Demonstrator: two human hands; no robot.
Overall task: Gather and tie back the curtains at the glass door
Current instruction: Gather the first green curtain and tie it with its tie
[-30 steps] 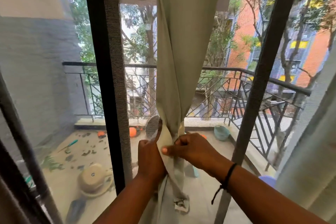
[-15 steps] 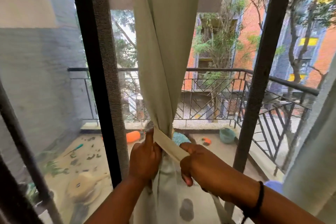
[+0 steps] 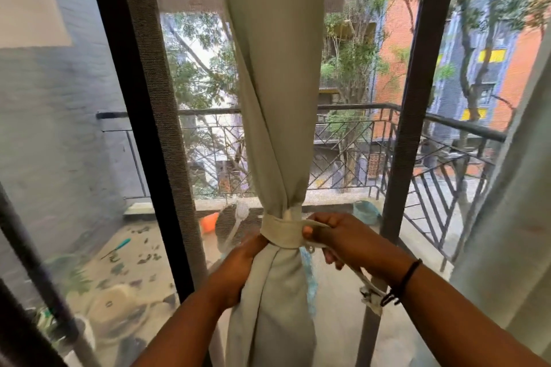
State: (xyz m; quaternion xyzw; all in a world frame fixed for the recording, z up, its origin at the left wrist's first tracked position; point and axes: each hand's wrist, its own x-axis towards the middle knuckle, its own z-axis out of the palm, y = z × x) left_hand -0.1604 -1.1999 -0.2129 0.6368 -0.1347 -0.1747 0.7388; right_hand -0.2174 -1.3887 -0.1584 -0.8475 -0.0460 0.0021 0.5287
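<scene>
A pale green curtain hangs gathered into a bunch in front of the glass door. A cream tie-back band is wrapped around the bunch at waist height. My left hand grips the curtain just below the band on the left side, its fingers partly hidden behind the cloth. My right hand pinches the band's loose end at the right of the bunch. The rest of that end trails down under my right wrist to a small clip.
Dark door frame posts stand at left and right of the curtain. A second curtain hangs at the far right. Beyond the mesh lie a balcony with a metal railing, an orange ball and scattered items.
The band, which lay diagonally across the bunch, is now wrapped level around it. My right hand has moved up and right, pulling the loose end; my left hand dropped below the band.
</scene>
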